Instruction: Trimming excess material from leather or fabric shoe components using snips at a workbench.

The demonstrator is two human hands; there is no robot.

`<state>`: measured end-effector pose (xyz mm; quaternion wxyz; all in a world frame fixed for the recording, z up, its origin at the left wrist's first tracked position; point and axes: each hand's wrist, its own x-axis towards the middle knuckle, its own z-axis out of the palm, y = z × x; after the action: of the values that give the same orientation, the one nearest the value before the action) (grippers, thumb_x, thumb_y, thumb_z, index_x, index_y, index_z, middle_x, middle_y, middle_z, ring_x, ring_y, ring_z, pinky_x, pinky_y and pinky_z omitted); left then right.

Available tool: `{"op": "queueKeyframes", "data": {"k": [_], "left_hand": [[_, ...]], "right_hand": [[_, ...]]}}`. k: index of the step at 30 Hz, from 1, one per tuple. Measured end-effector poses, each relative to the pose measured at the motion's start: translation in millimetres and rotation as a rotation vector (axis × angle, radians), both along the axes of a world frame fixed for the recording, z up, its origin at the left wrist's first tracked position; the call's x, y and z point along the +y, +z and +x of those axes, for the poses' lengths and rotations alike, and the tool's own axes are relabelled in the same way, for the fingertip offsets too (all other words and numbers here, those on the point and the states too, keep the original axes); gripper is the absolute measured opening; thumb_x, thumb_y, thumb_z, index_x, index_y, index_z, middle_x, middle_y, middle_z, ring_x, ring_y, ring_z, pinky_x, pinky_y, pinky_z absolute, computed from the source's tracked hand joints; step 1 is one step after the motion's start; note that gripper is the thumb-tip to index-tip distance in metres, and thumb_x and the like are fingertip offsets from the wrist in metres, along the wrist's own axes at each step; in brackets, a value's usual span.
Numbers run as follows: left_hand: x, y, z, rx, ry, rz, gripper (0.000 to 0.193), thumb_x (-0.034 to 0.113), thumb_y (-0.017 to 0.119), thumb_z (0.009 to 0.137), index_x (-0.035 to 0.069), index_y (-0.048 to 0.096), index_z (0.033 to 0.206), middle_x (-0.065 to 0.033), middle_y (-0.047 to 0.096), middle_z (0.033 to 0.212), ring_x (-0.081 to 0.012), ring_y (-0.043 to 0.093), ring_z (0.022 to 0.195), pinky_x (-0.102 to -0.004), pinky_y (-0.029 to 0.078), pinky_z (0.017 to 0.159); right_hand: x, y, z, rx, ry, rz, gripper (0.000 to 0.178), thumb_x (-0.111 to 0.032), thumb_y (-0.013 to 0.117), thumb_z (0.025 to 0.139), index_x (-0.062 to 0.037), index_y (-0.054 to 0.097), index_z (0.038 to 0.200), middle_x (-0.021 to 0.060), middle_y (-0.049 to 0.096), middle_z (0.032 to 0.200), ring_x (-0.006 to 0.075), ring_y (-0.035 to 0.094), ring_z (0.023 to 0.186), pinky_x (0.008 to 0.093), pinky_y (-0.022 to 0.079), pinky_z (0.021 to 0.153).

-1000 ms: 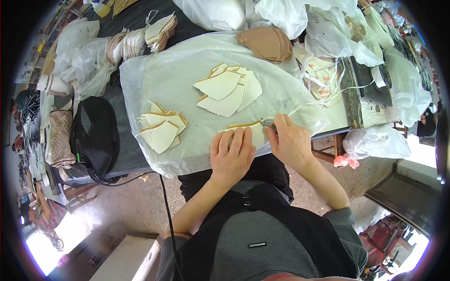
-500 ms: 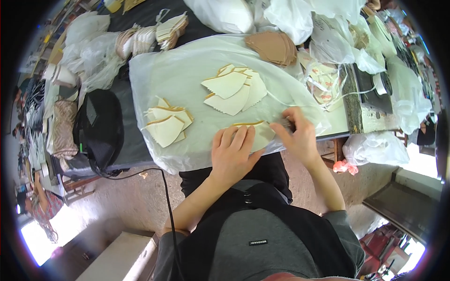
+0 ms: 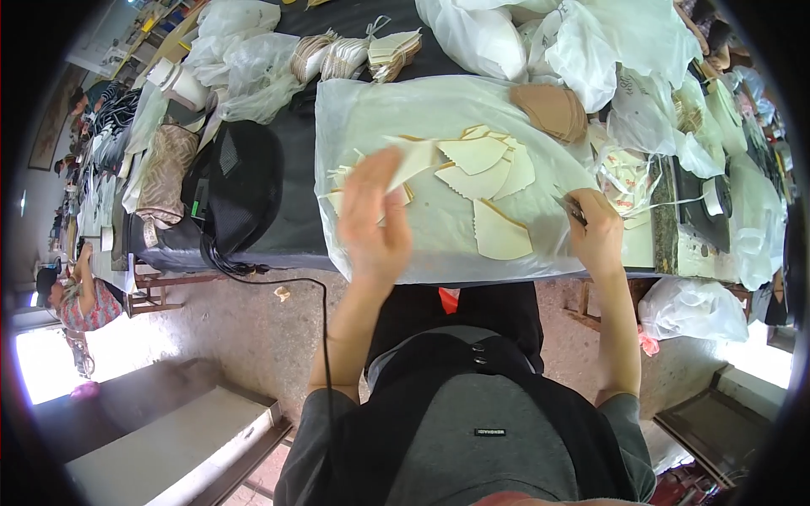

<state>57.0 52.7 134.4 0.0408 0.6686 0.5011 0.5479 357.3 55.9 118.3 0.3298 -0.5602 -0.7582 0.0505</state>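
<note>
My left hand (image 3: 371, 219), smeared by motion, is raised over the left pile of cut pieces (image 3: 399, 196). Between its fingers and thumb is a cream cut piece (image 3: 415, 162), also blurred. A single cream piece with one zigzag edge (image 3: 504, 231) lies flat on the plastic sheet, between my two hands. Beyond it is a fanned pile of similar cream pieces (image 3: 481, 164) with tan edges. My right hand (image 3: 599, 232) rests at the sheet's right side, fingers curled round a small dark metal tool (image 3: 576, 211), mostly hidden by the hand.
Under the pieces spreads a translucent plastic sheet (image 3: 439, 253) on a black-covered table. Brown pieces (image 3: 550, 112) are stacked at its far right. A black mesh item (image 3: 245, 181) and a cable (image 3: 324, 337) are on the left. White plastic bags (image 3: 582, 59) crowd the back; a person (image 3: 80, 295) is far left.
My left hand has left the piece in front of me and moved left, now with a cream piece lifted. My right hand has drawn away to the right. The whole view has shifted.
</note>
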Motion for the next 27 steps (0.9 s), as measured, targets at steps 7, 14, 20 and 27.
{"op": "queueKeyframes", "data": {"k": [7, 14, 20, 27], "left_hand": [[-30.4, -44.3, -52.3, 0.695, 0.112, -0.312, 0.056, 0.031, 0.073, 0.084, 0.004, 0.059, 0.131, -0.0117, 0.053, 0.142, -0.0380, 0.042, 0.136, -0.0628, 0.028, 0.111], [-37.5, -49.3, 28.8, 0.629, -0.518, -0.249, 0.056, 0.032, 0.076, 0.080, 0.010, 0.060, 0.129, -0.0100, 0.055, 0.136, -0.0320, 0.045, 0.134, -0.0540, 0.032, 0.113], [-58.1, -63.5, 63.3, 0.369, -0.481, -0.106, 0.049, 0.027, 0.077, 0.076, 0.005, 0.063, 0.118, -0.0101, 0.059, 0.117, -0.0290, 0.056, 0.113, -0.0471, 0.045, 0.098], [-52.7, -71.2, 56.8, 0.434, -0.449, -0.093, 0.044, 0.021, 0.075, 0.078, 0.002, 0.064, 0.116, -0.0087, 0.061, 0.117, -0.0290, 0.057, 0.110, -0.0448, 0.046, 0.095]], "right_hand": [[-13.3, 30.1, -25.5, 0.147, 0.369, -0.186, 0.025, 0.014, 0.065, 0.064, -0.0006, 0.063, 0.084, 0.0096, 0.060, 0.072, 0.0213, 0.061, 0.066, 0.0308, 0.046, 0.057], [14.0, 23.6, -37.5, 0.737, 0.383, -0.824, 0.006, 0.000, 0.062, 0.089, 0.0033, 0.063, 0.094, 0.0031, 0.061, 0.072, 0.0086, 0.059, 0.067, 0.0242, 0.045, 0.059], [17.3, -10.7, -22.3, 0.638, 0.196, -0.887, 0.012, -0.013, 0.066, 0.091, -0.0015, 0.066, 0.091, -0.0040, 0.060, 0.074, 0.0030, 0.046, 0.063, 0.0221, 0.038, 0.058], [26.3, -15.1, -46.0, 0.466, 0.322, -0.909, 0.019, -0.018, 0.067, 0.084, 0.0002, 0.066, 0.083, 0.0027, 0.058, 0.067, 0.0088, 0.048, 0.062, 0.0284, 0.041, 0.060]]}}
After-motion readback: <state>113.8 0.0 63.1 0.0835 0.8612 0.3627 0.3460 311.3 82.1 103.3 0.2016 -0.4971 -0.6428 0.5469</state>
